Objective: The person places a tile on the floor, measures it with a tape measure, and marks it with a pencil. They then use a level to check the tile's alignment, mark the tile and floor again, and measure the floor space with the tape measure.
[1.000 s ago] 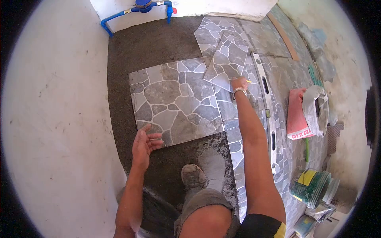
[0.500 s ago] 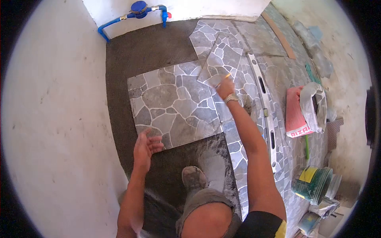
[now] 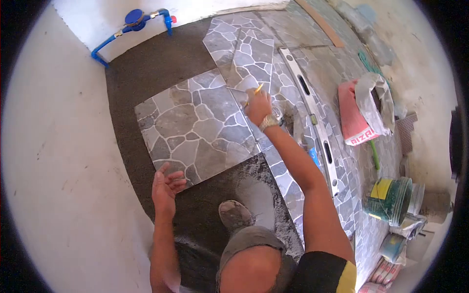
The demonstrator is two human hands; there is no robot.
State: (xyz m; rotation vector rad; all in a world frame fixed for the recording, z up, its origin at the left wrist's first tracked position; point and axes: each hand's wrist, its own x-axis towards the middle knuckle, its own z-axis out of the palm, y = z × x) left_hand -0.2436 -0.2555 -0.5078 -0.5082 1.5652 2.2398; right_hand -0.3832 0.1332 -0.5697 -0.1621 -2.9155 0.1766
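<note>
A large stone-patterned tile [image 3: 195,124] lies on the dark mortar bed [image 3: 146,73]. My left hand [image 3: 167,188] is at its near left corner, fingers apart and holding nothing. Closed round a yellow pencil [image 3: 259,88], my right hand [image 3: 258,106] is over the right edge of that tile, near the lower end of a narrower loose tile [image 3: 251,61]. The loose tile rests on top of other patterned tiles. A wristwatch [image 3: 268,122] is on my right wrist.
A long metal level [image 3: 310,110] lies on the tiles to the right. Beyond it are a red and white sack [image 3: 354,117] and a green bucket [image 3: 389,198]. Blue pipes with a meter [image 3: 135,19] run along the back wall. My shoe [image 3: 234,214] stands on the mortar.
The view has shifted, so the scene sits further left. My right hand has moved down from the loose tile, with the pencil still in it. My left hand's fingers are spread wider.
</note>
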